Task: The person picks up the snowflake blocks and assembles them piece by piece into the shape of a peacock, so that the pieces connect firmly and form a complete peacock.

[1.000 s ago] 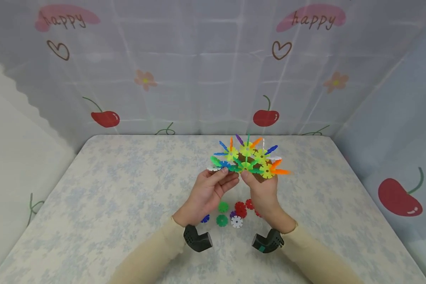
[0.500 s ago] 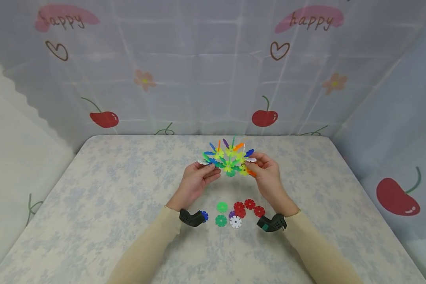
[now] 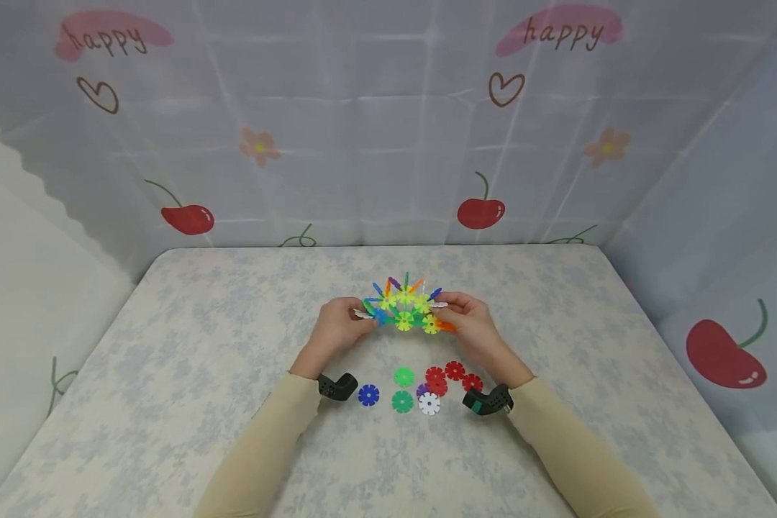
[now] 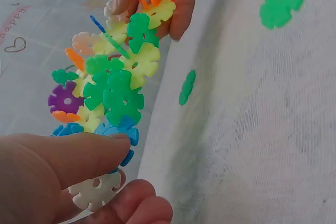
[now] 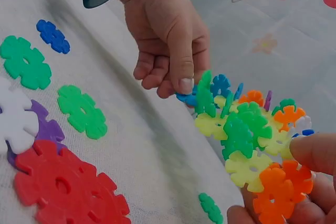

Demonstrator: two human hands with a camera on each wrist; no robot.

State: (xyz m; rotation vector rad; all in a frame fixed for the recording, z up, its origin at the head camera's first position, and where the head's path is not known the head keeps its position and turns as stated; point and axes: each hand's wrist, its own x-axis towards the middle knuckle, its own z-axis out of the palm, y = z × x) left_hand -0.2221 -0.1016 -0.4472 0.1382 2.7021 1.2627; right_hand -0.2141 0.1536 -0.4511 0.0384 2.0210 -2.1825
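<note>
Both hands hold one assembly of interlocked plastic snowflake discs (image 3: 404, 321), with yellow, green, blue, orange, purple and white pieces pointing outward. My left hand (image 3: 341, 324) pinches its left end, thumb on a blue disc (image 4: 126, 129) and a white disc (image 4: 95, 190) between thumb and fingers. At the other end my right hand (image 3: 475, 324) grips near the orange discs (image 5: 274, 195), its thumb against a yellow piece. In the wrist views a lone green disc (image 4: 187, 87) shows apart from the assembly, seen nearly edge-on.
Loose discs lie on the patterned tablecloth (image 3: 168, 403) nearer the body: a blue one (image 3: 368, 395), two green ones (image 3: 403, 401), a white one (image 3: 429, 404) partly over a purple one, and several red ones (image 3: 455, 370). A printed curtain (image 3: 362, 144) hangs behind the table.
The assembly has moved left and slightly nearer. My right hand has shifted from under it to its right end. My left hand has moved left, uncovering the loose blue disc.
</note>
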